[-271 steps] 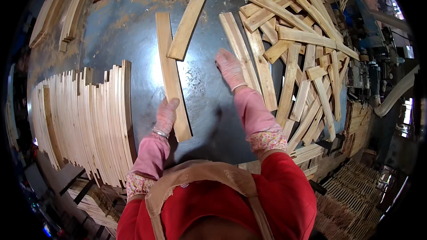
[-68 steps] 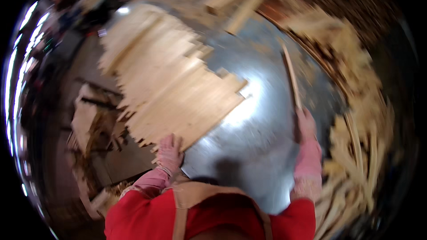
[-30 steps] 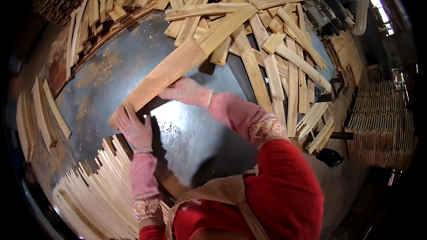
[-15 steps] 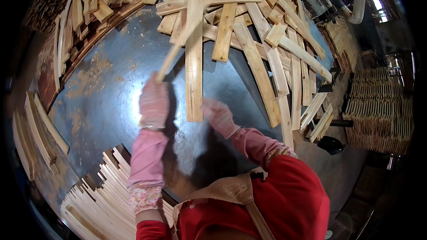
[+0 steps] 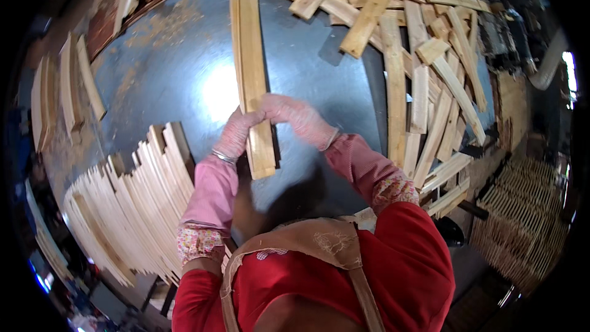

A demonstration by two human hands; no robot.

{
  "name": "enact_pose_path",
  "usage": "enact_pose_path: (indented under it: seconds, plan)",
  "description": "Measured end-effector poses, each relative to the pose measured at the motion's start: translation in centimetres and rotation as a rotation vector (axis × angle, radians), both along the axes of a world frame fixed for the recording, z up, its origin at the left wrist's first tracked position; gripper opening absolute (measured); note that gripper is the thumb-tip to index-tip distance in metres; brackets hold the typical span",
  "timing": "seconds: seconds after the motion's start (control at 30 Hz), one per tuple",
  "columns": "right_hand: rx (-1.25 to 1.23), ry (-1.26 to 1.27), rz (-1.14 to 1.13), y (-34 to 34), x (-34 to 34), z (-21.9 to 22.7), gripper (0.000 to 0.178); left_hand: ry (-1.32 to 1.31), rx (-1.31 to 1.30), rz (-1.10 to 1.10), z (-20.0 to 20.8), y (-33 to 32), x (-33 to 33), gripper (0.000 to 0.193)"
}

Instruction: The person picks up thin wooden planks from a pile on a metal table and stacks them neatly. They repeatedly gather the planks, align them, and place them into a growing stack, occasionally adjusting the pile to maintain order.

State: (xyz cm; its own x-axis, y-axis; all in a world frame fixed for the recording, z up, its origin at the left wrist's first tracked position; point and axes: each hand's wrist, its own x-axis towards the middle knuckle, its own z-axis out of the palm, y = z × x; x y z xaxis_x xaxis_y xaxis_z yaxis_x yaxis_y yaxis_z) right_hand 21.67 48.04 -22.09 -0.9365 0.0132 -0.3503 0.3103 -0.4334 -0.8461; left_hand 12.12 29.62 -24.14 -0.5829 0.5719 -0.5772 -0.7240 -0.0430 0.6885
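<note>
Two long pale wooden boards [image 5: 251, 49] lie side by side and lengthwise in front of me, on the dark metal table [image 5: 319, 92]. From the left, my left hand [image 5: 237, 133] grips them around their lower middle, its fingers closed. My right hand [image 5: 301, 121] reaches in from the right with its fingertips closed at the boards' right edge, close to my left fingers. Both hands wear pinkish work gloves, and the right one is slightly blurred. The gloves hide part of the boards' middle.
A loose heap of boards [image 5: 398, 80] covers the table's far right. Close by on the left stands a tight row of narrow wooden strips [image 5: 135, 200]. Several curved pieces [image 5: 69, 89] lie at the left edge. Stacked slats [image 5: 519, 221] stand beyond the right side.
My left hand has brought its raised board down beside the other one. My right hand has moved onto the boards. The view has turned, so the heap appears farther right.
</note>
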Motion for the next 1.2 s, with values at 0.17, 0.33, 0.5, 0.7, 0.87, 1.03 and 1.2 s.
enact_pose_path:
  seconds: [0.17, 0.33, 0.5, 0.7, 0.87, 1.03, 1.2]
  plan:
    - [0.033, -0.128, -0.867, 11.2, 0.1, -7.0, 0.037, -0.112, -0.108, -0.021, -1.0, -4.9, 5.6, 0.052]
    - [0.031, -0.129, -0.825, 18.1, -6.1, -7.2, 0.044, -0.201, 0.068, 0.053, 0.8, -6.2, 6.9, 0.055]
    - [0.128, -0.056, -0.428, 10.4, -1.0, -5.6, 0.039, -0.181, 0.054, 0.193, 1.2, -8.3, 9.4, 0.059]
    - [0.093, -0.384, -0.128, -4.2, 18.9, -4.3, 0.029, -0.074, -0.149, 0.155, 2.0, -12.3, 13.3, 0.056]
    - [0.302, -0.625, 0.375, -1.4, 26.2, -3.1, 0.029, -0.039, -0.182, 0.159, 1.7, -14.7, 16.6, 0.051]
    - [0.604, -0.519, 0.312, 2.2, 23.5, -4.8, 0.054, -0.034, -0.218, 0.197, 0.9, -14.5, 18.3, 0.049]
    - [1.289, -0.562, 0.048, -5.4, 16.6, 0.6, 0.083, -0.051, -0.117, 0.216, -1.9, -15.0, 19.1, 0.046]
